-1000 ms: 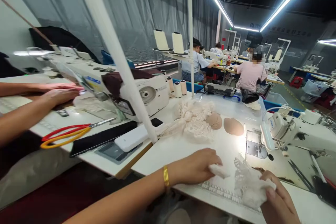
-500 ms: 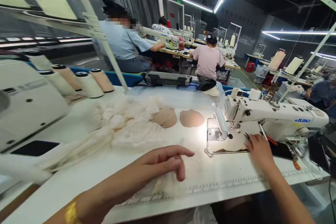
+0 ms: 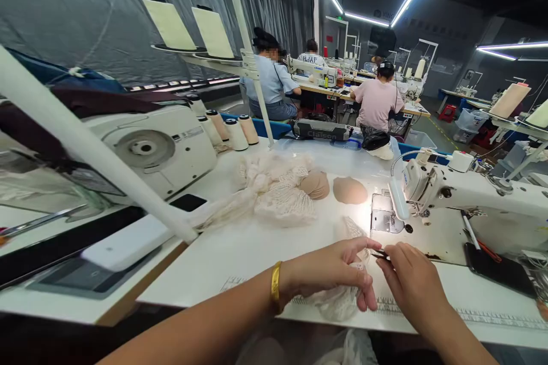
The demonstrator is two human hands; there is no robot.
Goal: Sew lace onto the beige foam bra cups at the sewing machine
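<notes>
My left hand (image 3: 327, 267) is closed on a piece of cream lace fabric (image 3: 338, 303), with the index finger stretched to the right. Part of the lace shows above that hand and part hangs below it, near the table edge. My right hand (image 3: 413, 279) grips small dark thread snips (image 3: 379, 255), whose tips reach the left index fingertip. Behind both hands, the lit needle plate (image 3: 385, 220) of a white sewing machine (image 3: 483, 197) is in view. A beige oval pad piece (image 3: 350, 190) lies left of the machine.
A pile of cream lace (image 3: 285, 205) with stacked beige pieces (image 3: 317, 184) lies at mid-table. A black phone (image 3: 500, 271) rests under the machine arm. A second machine (image 3: 149, 148) and thread cones (image 3: 236, 134) stand left. Co-workers sit at machines further back.
My right hand has moved left from beside the machine bed with the snips, meeting my left hand. The lace now shows clearly at my left hand. The view has swung left.
</notes>
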